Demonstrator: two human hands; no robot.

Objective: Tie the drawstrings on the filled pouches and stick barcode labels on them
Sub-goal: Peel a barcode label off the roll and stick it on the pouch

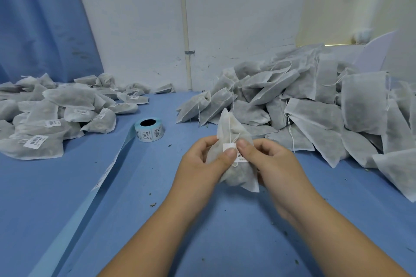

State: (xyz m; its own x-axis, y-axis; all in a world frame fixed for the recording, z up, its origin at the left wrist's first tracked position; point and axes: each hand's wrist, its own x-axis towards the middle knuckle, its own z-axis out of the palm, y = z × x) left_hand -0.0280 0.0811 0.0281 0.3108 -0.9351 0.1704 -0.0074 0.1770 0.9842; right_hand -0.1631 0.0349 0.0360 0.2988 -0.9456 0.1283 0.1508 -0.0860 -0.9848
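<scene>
Blue cloth-covered table (157,198). The big heap of white non-woven filled pouches (315,101) on the far right has loose strings and no labels, so most of the work is left. The smaller heap of labelled pouches (56,117) on the far left is done. The roll of barcode labels (149,130) sits between the heaps, its blue backing strip (105,173) trailing towards you. You hold the current pouch (227,126) near centre, above the table. Your left hand (202,159) and right hand (270,157) have their fingers curled round it, both thumbs pressing its white label (228,146) down. Whether the knot is tied, I can't tell.
</scene>
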